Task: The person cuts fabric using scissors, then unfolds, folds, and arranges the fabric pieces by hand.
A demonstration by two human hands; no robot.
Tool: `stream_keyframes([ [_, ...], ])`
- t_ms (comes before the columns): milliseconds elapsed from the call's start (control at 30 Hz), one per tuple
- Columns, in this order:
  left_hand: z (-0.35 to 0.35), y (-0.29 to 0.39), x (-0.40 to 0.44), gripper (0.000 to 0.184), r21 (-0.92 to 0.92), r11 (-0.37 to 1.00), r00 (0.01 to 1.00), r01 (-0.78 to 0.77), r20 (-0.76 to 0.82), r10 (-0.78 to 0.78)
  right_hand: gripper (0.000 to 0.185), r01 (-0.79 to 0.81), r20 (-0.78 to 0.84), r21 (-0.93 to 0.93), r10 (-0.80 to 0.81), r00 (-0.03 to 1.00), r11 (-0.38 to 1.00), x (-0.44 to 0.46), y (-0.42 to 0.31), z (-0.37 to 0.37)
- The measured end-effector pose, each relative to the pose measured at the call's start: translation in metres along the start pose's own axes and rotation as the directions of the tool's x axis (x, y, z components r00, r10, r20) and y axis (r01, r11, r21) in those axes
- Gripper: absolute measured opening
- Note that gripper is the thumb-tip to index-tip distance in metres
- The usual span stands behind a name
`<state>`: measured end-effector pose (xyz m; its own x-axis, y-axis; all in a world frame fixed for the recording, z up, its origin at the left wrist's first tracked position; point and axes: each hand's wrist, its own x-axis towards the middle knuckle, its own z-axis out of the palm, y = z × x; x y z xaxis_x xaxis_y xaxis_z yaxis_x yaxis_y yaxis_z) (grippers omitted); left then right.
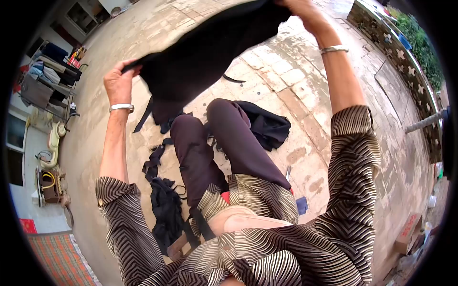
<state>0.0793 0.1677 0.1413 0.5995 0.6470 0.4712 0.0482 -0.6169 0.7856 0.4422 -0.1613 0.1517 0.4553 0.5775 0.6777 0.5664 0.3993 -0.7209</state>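
A large piece of black cloth (200, 57) is stretched in the air between my two raised hands, above and beyond my knees. My left hand (120, 83) pinches its near left corner, with the fingers closed. Higher up at the top edge, my right hand (300, 8) grips the other end, partly cut off by the frame. A narrow strip hangs from the cloth's lower left side. On the ground by my right knee lies a bundle of black fabric (269, 126). Another crumpled heap of black fabric (164, 209) is to the left of my legs.
Paved ground (305, 95) surrounds me. Clothes hang on a rack (52, 81) at the left, near a pale green ride-on toy (52, 145). A patterned low wall (405, 66) runs along the right, with a cardboard box (408, 233) below. Scissors-like metal (288, 172) lies by my right thigh.
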Motion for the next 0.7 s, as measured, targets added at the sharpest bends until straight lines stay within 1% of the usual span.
stream_keyframes([
  [33,0.003,0.015,-0.002,0.021,-0.166,0.986,0.998,0.006,-0.067,-0.017,0.017,0.327,-0.004,-0.296,-0.344,0.939,0.898,0.003,-0.004,-0.009],
  [67,0.011,0.027,-0.004,0.022,-0.333,0.942,0.998,-0.050,-0.045,0.037,0.020,-0.007,-0.104,-0.211,-0.016,0.994,0.977,0.005,0.003,-0.001],
  [100,0.021,0.021,-0.004,0.021,-0.149,0.989,0.999,0.021,0.030,-0.017,0.027,-0.329,-0.174,-0.098,0.310,0.935,0.939,0.010,0.012,0.006],
  [133,0.029,0.015,-0.008,0.021,-0.126,0.989,0.994,0.082,0.088,-0.071,0.026,-0.479,-0.044,-0.586,0.564,0.825,0.654,0.009,0.008,0.007],
  [167,0.037,0.011,-0.007,0.021,-0.103,0.986,0.983,0.132,0.144,-0.117,0.025,-0.197,-0.107,-0.928,0.280,0.954,0.316,-0.008,0.009,0.010],
  [200,0.039,0.012,-0.006,0.019,-0.222,0.966,0.986,0.136,0.123,-0.110,0.028,-0.330,-0.169,-0.665,0.296,0.940,0.670,-0.010,0.005,0.005],
  [233,0.040,0.011,-0.007,0.018,-0.290,0.951,0.992,0.110,0.084,-0.090,0.031,-0.383,-0.201,-0.266,0.338,0.919,0.884,-0.010,0.001,0.000],
  [267,0.038,0.009,-0.005,0.019,-0.276,0.950,0.989,0.145,0.076,-0.129,0.034,-0.504,-0.251,-0.386,0.437,0.863,0.773,-0.009,-0.004,-0.007],
  [300,0.034,0.014,-0.009,0.020,-0.251,0.949,0.982,0.188,0.073,-0.175,0.038,-0.332,-0.120,-0.607,0.329,0.937,0.722,-0.014,-0.005,-0.014],
  [333,0.027,0.012,-0.008,0.025,-0.290,0.943,0.983,0.165,0.121,-0.135,0.039,-0.394,-0.143,-0.531,0.379,0.914,0.750,-0.021,0.000,-0.011],
  [367,0.023,0.015,-0.008,0.030,-0.252,0.948,0.979,0.197,0.098,-0.177,0.042,-0.443,-0.162,-0.456,0.418,0.894,0.771,-0.025,0.002,-0.011],
  [400,0.017,0.017,-0.008,0.032,-0.231,0.951,0.978,0.205,0.098,-0.187,0.051,-0.439,-0.099,-0.467,0.448,0.888,0.767,-0.035,-0.023,-0.004],
  [433,0.009,0.016,-0.007,0.033,-0.209,0.954,0.975,0.217,0.099,-0.201,0.055,-0.550,-0.158,-0.444,0.542,0.825,0.707,-0.036,-0.036,0.008],
  [500,-0.005,0.016,-0.008,0.034,-0.167,0.953,0.966,0.252,0.100,-0.238,0.047,-0.544,-0.148,-0.416,0.536,0.831,0.729,-0.046,-0.040,0.018],
  [633,-0.026,0.016,-0.012,0.032,-0.125,0.964,0.971,0.237,0.063,-0.230,0.047,-0.567,-0.091,-0.346,0.575,0.813,0.747,-0.049,-0.025,0.030],
  [700,-0.037,0.015,-0.014,0.029,-0.125,0.963,0.971,0.239,0.050,-0.235,0.041,-0.529,-0.061,-0.329,0.541,0.839,0.782,-0.049,-0.022,0.040],
])
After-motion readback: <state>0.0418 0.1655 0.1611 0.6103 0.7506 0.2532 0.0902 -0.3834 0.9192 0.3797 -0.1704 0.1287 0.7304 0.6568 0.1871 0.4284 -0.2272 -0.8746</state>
